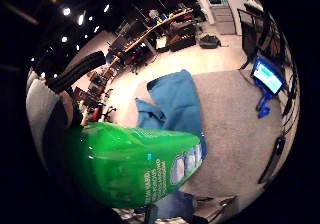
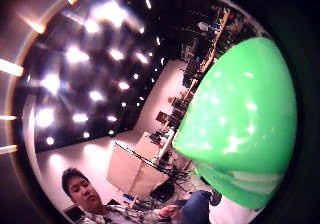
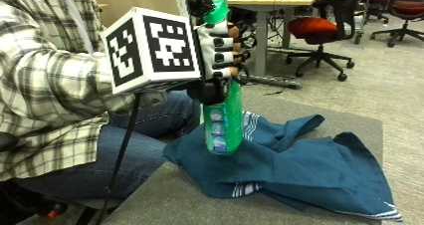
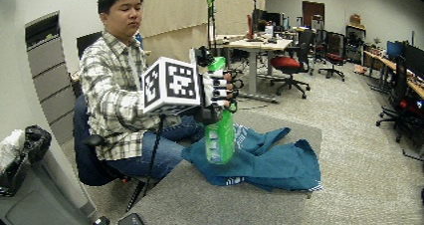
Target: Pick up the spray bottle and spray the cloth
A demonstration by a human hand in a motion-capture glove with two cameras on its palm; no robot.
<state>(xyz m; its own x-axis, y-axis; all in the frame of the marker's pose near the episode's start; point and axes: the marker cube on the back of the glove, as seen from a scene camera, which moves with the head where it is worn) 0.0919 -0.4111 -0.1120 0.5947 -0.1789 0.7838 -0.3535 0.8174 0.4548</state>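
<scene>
While the person sits at the left of the outside view, the gloved right hand (image 3: 222, 48) has its fingers curled round the green bottle (image 3: 224, 120), held upright at frame centre above the blue cloth (image 3: 311, 168). That cloth lies crumpled across the grey table (image 3: 172, 205), lower right.

Person (image 4: 119, 90) wearing plaid flannel shirt (image 3: 46, 80), blue jeans (image 3: 142, 145); right hand (image 3: 222, 51) wearing black glove with white finger segments.
</scene>
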